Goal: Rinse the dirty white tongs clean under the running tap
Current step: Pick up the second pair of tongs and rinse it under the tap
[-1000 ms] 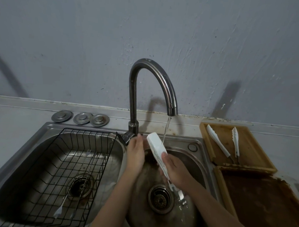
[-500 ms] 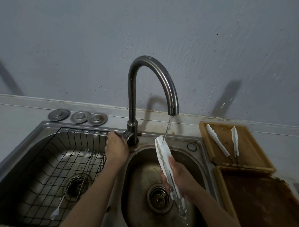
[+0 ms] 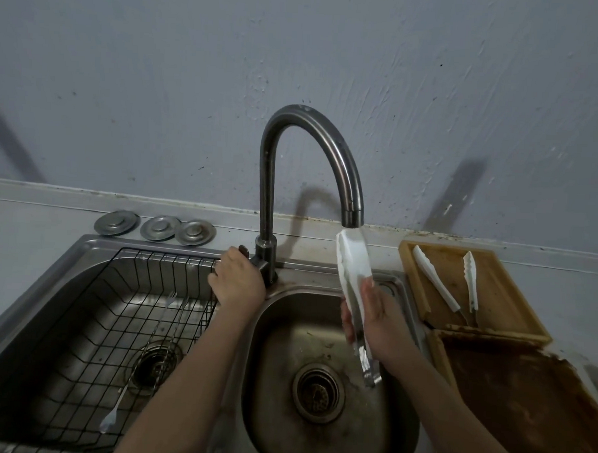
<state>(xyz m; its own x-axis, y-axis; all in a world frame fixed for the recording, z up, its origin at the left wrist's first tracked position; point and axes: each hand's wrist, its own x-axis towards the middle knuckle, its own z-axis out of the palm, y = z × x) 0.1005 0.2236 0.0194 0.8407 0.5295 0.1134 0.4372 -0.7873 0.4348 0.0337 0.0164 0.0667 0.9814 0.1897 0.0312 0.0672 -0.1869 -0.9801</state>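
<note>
My right hand (image 3: 377,318) grips the white tongs (image 3: 352,263) around their middle, above the right sink bowl (image 3: 285,345). The white tips point up and sit right under the spout of the curved metal tap (image 3: 332,149). Water runs down over the tongs, and their metal end hangs down toward the drain (image 3: 317,393). My left hand (image 3: 237,282) rests closed on the tap lever at the tap's base.
A black wire rack (image 3: 123,304) holding a long-handled utensil (image 3: 137,370) fills the left bowl. Three metal drain covers (image 3: 157,227) lie behind it. A wooden tray (image 3: 493,303) on the right holds another pair of white tongs (image 3: 439,280); a stained brown tray (image 3: 522,407) sits in front.
My left hand left the tongs and went to the tap lever. My right hand raised the tongs until their tips sit just under the spout, and the stream looks wider.
</note>
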